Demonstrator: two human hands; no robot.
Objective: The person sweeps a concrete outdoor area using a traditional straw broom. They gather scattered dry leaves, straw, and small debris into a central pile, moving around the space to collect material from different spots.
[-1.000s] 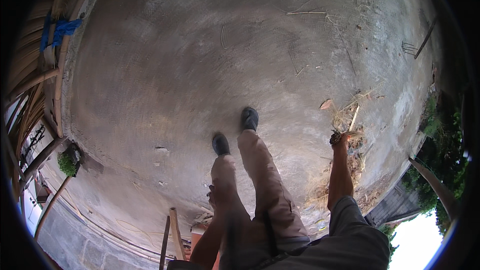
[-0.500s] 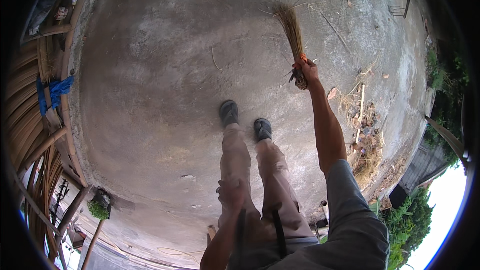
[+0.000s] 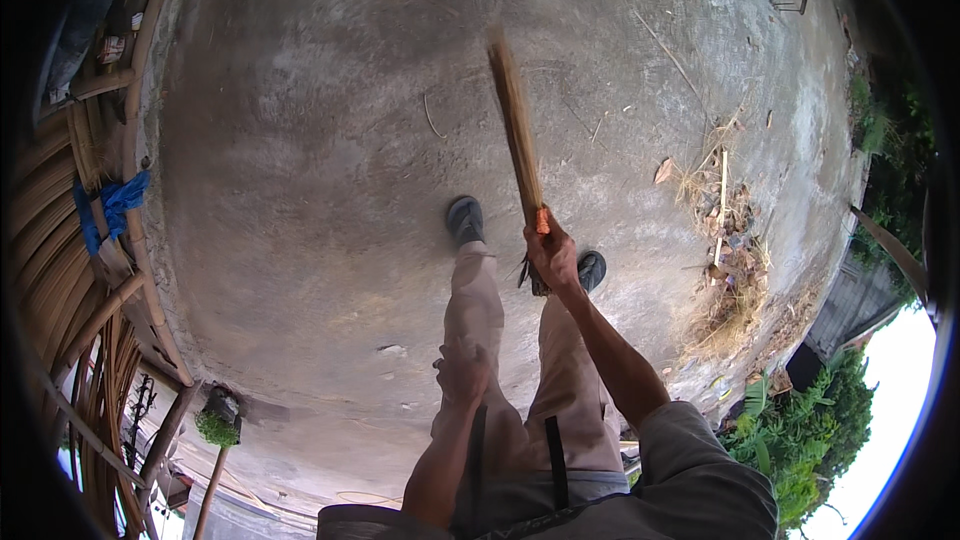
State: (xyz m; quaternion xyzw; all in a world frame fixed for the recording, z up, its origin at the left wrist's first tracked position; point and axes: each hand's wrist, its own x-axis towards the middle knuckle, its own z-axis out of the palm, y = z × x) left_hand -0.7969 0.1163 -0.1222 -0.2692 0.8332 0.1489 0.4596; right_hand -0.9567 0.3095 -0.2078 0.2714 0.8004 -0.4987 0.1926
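My right hand [image 3: 552,258] is closed around the bound handle end of a short straw hand broom [image 3: 517,135]. An orange tie [image 3: 542,221] wraps the bundle just beyond my fingers, and the butt end shows below them. The bristles point away from me over the concrete floor [image 3: 300,170], their tips smeared by motion. Bent at the elbow, my left arm brings my left hand [image 3: 463,372] to rest on my left trouser leg near the knee. It holds nothing visible, and its fingers lie loosely against the cloth.
A heap of dry leaves and straw [image 3: 735,260] lies on the right, with a pale stick [image 3: 723,202] in it. Bamboo poles and a blue plastic sheet [image 3: 122,200] line the left side. A potted plant [image 3: 217,427] stands lower left. Bent metal rods [image 3: 790,0] protrude at upper right.
My right hand has swung the broom leftward and closer to my feet. My right foot has shifted to the right. The left hand stays at the left leg.
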